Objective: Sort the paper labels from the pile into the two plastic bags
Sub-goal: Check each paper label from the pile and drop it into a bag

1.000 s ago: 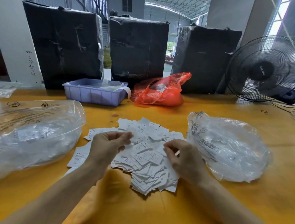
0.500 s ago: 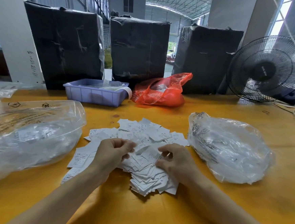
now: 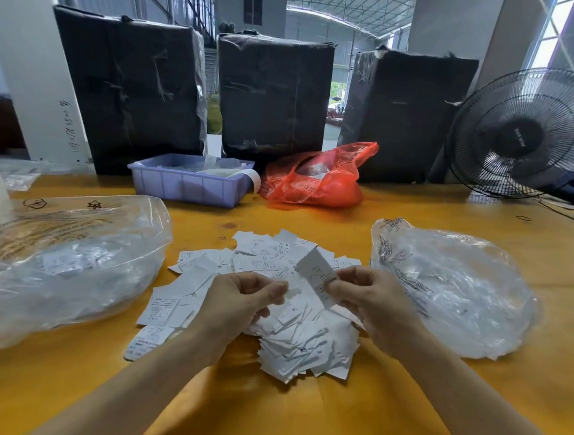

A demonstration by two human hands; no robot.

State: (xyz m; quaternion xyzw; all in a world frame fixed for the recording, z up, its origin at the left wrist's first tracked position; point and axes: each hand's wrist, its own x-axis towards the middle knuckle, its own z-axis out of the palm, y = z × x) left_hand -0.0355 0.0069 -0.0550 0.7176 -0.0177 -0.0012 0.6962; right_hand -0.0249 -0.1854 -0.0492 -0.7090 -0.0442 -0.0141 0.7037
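A pile of white paper labels (image 3: 288,340) lies in the middle of the yellow table (image 3: 329,420). My right hand (image 3: 367,296) pinches one label (image 3: 315,271) and holds it upright above the pile. My left hand (image 3: 240,300) hovers over the pile's left part with fingers curled; a blurred white label seems pinched at its fingertips. A large clear plastic bag (image 3: 59,262) with some labels inside lies at the left. A smaller clear plastic bag (image 3: 456,290) lies at the right, close to my right hand.
Behind the pile stand a purple plastic bin (image 3: 187,184) and a red plastic bag (image 3: 317,180). Three black wrapped boxes (image 3: 269,98) line the table's far edge. A black fan (image 3: 523,133) with loose cables stands at the far right.
My right hand has risen off the pile with one label pinched and upright. My left hand has also lifted and shifted slightly right over the pile.
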